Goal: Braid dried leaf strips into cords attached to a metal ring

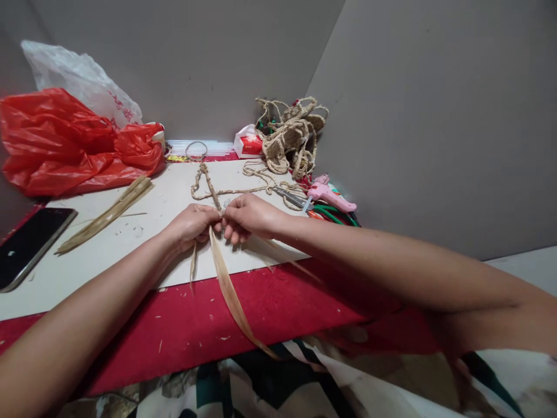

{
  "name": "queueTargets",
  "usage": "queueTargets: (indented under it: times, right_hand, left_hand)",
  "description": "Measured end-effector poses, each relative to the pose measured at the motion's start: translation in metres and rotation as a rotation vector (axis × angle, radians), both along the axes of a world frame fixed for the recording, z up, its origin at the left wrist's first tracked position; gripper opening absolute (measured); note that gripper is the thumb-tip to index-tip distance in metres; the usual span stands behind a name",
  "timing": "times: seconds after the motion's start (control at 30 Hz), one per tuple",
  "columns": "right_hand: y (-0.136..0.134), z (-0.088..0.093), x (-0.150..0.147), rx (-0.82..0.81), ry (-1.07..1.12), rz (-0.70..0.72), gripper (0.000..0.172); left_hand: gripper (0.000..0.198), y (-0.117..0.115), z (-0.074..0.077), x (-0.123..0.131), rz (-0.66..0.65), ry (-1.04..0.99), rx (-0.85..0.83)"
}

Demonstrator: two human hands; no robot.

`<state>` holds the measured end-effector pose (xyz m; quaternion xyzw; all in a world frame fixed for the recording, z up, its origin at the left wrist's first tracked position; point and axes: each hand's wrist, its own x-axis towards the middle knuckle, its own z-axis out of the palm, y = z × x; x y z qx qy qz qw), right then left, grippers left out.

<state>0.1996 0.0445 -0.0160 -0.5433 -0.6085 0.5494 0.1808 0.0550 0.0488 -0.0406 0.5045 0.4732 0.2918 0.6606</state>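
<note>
My left hand [196,225] and my right hand [249,219] meet over the white board, both closed in a pinch on the near end of a braided straw cord [210,184]. From between them a long flat strip of dried leaf [230,284] hangs down over the table's front edge toward my lap. Shorter, thinner strips [192,268] poke out below my left hand, and more trail under my right wrist. Beyond my fingers the cord runs away to a bend, then a thinner length goes right. My fingers hide the exact spot where strip and cord join.
A phone [32,247] and a bundle of dried leaves [107,215] lie at left, before a red plastic bag [61,145]. At right are a pink glue gun [331,194], scissors [289,197] and a heap of braided straw pieces [291,136]. A tissue pack [249,142] stands behind.
</note>
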Motion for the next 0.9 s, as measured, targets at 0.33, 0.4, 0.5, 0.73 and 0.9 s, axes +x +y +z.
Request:
queueTargets:
  times: [0.33,0.4,0.5,0.73,0.9]
  right_hand:
    - [-0.013,-0.012,-0.001,0.754,-0.688,0.090,0.030]
    - [-0.017,-0.014,-0.003,0.754,-0.753,0.103,0.031]
    - [-0.023,-0.013,-0.008,0.747,-0.785,0.113,0.032]
    - [-0.028,-0.014,-0.010,0.749,-0.858,0.165,0.033]
    - [-0.036,-0.005,-0.004,0.776,-0.858,0.302,0.034]
  left_hand:
    - [0.020,-0.005,-0.006,0.008,0.081,-0.173,-0.025]
    - [0.023,-0.007,-0.007,0.011,0.149,-0.145,0.008]
    - [0.027,-0.009,-0.010,0.015,0.246,-0.117,0.027]
    - [0.031,-0.012,-0.011,0.019,0.311,-0.033,0.100]
    - [0.031,-0.016,-0.006,0.018,0.305,-0.030,0.164]
